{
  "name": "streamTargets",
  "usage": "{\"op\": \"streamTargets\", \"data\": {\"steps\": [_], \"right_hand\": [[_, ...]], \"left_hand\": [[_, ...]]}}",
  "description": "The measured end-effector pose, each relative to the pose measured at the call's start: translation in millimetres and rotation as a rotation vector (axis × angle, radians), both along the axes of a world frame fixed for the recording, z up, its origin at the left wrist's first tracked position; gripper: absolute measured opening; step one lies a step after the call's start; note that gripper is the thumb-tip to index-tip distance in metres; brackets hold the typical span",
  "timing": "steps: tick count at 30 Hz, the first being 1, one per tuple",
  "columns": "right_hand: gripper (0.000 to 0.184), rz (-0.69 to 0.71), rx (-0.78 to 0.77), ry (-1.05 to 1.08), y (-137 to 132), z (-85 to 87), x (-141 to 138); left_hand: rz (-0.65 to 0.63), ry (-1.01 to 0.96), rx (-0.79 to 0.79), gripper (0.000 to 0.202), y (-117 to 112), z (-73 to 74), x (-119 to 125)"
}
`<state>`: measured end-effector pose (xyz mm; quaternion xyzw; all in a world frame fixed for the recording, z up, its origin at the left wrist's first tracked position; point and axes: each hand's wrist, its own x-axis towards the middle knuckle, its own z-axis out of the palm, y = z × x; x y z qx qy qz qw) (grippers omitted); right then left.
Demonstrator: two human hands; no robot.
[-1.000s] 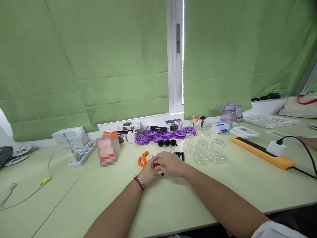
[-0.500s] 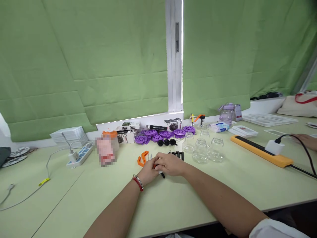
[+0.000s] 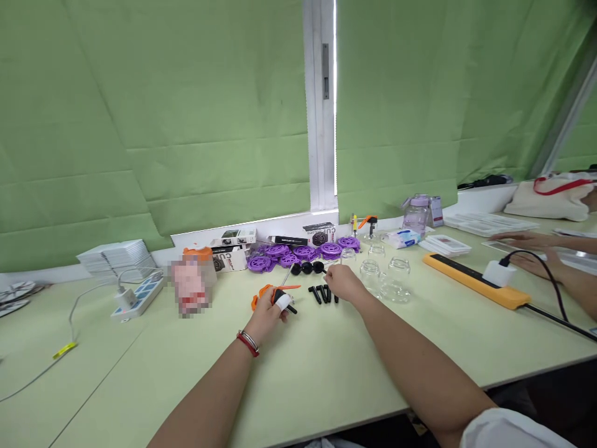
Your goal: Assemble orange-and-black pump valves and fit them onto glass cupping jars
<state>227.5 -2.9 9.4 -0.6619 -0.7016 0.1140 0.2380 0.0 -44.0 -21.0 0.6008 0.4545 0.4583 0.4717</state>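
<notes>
Green table (image 3: 326,373) under green blinds (image 3: 186,124), left hand (image 3: 267,313) clasping an orange-black tool (image 3: 282,297) near centre, right hand (image 3: 342,283) over black pegs (image 3: 321,293), grip unclear, jars (image 3: 387,280) beside.

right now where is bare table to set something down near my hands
Bare table lies left of the left hand, in front of the white power strip. More lies between the forearms, and right of the right hand, between the glass jars and the yellow power strip. Crowded: behind both hands, around the black pegs and purple wheels.
</notes>
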Motion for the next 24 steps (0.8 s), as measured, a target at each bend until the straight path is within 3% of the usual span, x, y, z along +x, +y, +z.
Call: {"op": "streamTargets", "data": {"steps": [4,12,18,20,24], "right_hand": [[0.014,0.036,-0.066,-0.07,-1,-9.7,-13],[0.019,-0.003,-0.07,-0.241,3,-36.3,-41],[0.016,0.002,-0.071,-0.254,1,-32.9,-39],[0.016,0.066,-0.031,-0.241,-2,-27.2,-37],[0.02,0.323,0.073,-0.149,-10,-16.5,-35]], "left_hand": [[0.05,-0.117,-0.031,0.033,5,-3.8,-2],[0.08,-0.128,-0.032,0.033,9,-5.9,-4],[0.053,-0.248,-0.043,0.035,13,-8.5,-6],[0.087,-0.282,-0.049,0.035,14,-7.8,-7],[0.179,-0.31,-0.041,0.036,17,-6.7,-10]]}}
